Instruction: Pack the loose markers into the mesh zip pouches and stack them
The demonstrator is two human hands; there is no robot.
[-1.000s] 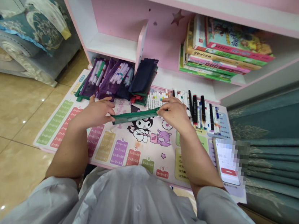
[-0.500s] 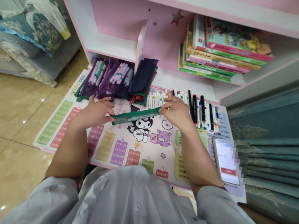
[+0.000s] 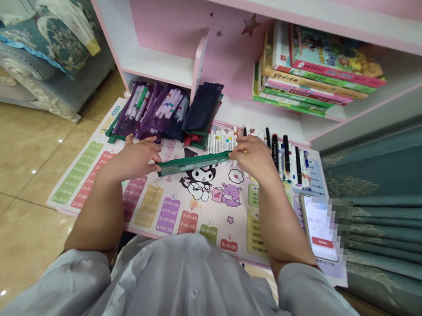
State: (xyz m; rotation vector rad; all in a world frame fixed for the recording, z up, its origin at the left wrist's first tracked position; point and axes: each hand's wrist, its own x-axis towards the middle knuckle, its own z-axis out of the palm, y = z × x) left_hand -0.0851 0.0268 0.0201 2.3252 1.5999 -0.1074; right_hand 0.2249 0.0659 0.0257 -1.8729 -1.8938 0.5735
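Note:
A green see-through zip pouch (image 3: 191, 164) stretches between my two hands above the printed desk mat (image 3: 197, 210). My left hand (image 3: 136, 158) pinches its left end between thumb and fingers. At the other end, my right hand (image 3: 252, 154) grips the upper corner near the zip. Just behind the pouch lies a row of white markers (image 3: 219, 141), partly covered by my right hand. Thicker black markers (image 3: 286, 153) lie to the right of that hand. Beyond my left hand are purple mesh pouches (image 3: 153, 107) with markers inside.
Dark folded pouches (image 3: 202, 110) lean by the shelf divider (image 3: 199, 64). A stack of books (image 3: 316, 81) fills the right shelf compartment. A phone (image 3: 319, 230) with its screen lit lies at the mat's right edge, near the curtain (image 3: 399, 217).
My right hand has shifted slightly to the right along with its end of the green pouch. My left hand stays in place.

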